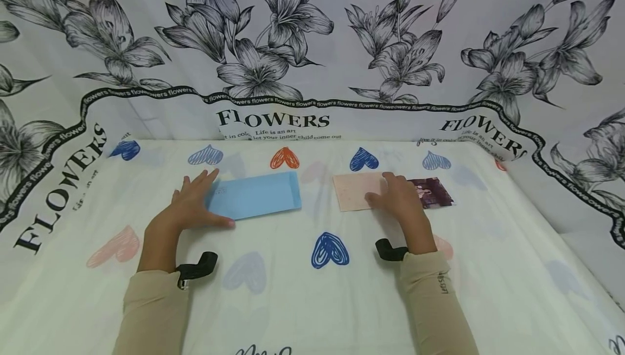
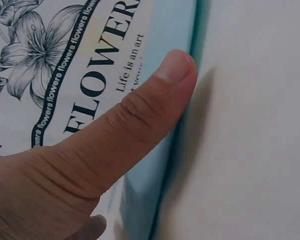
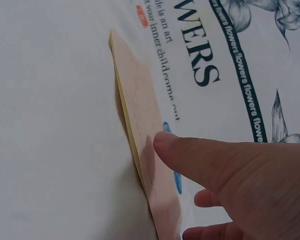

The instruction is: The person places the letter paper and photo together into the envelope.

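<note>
A light blue envelope lies on the bed-like cloth, left of centre, with a darker strip along its right end. My left hand spreads over its left end, fingers towards the far edge. The thumb reaches straight along the near edge in the left wrist view. Right of centre is a flat pale pink paper piece, its thin yellowish edge visible in the right wrist view. Over its right part is my right hand, with the thumb extended over it; whether it touches is unclear.
A dark printed card or packet lies just right of the pink piece, partly hidden behind the right hand. The pale cloth bears printed hearts. Behind it rises a white flower-printed fabric. Black straps sit at both wrists.
</note>
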